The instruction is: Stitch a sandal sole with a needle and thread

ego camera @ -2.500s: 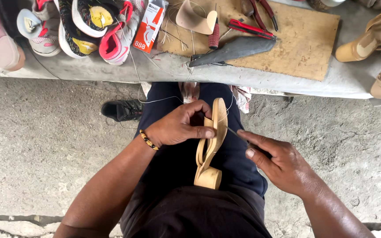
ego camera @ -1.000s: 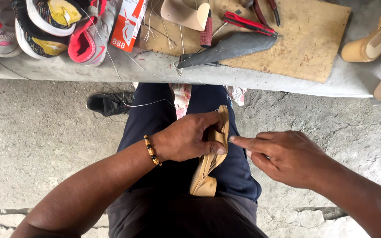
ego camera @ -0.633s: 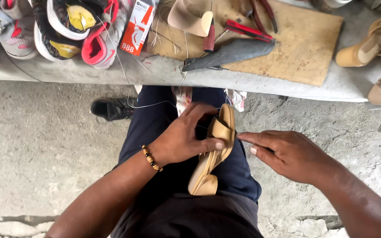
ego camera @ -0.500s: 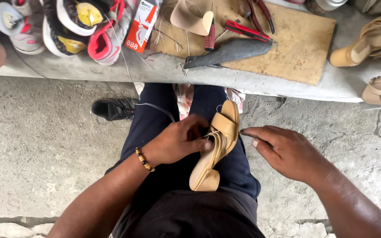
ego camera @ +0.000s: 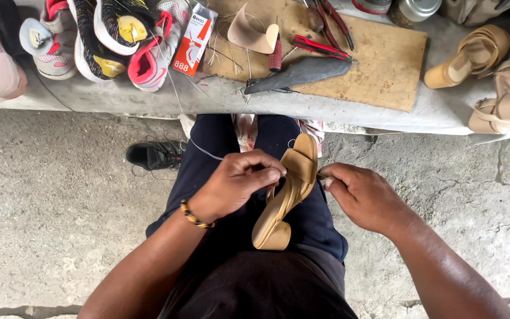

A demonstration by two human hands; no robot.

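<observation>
**Two hands close on a tan heeled sandal over the lap**

The left hand is curled shut around the strap end of a tan block-heeled sandal, fingers folded over the upper edge and thumb pressed against the side. The sandal stands tilted, its heel resting on the person's dark trousers just below and to the right of that hand, its toe pointing away toward the desk. A beaded bracelet circles the left wrist.

The right hand sits just right of the sandal, fingers pinched tight together at the sandal's side edge; whatever is between the fingertips is too small to make out. A thin thread runs from near the left hand up toward the desk.

Beyond both hands, on the desk, lies a wooden board carrying red-handled pliers, a red-handled awl, a dark blade-like tool and a curved piece of tan leather. Left of the board stands a small red and white box, then a row of sports shoes. At the far right of the desk lie more tan sandals. A black shoe sits on the concrete floor, up and left of the left hand.
</observation>
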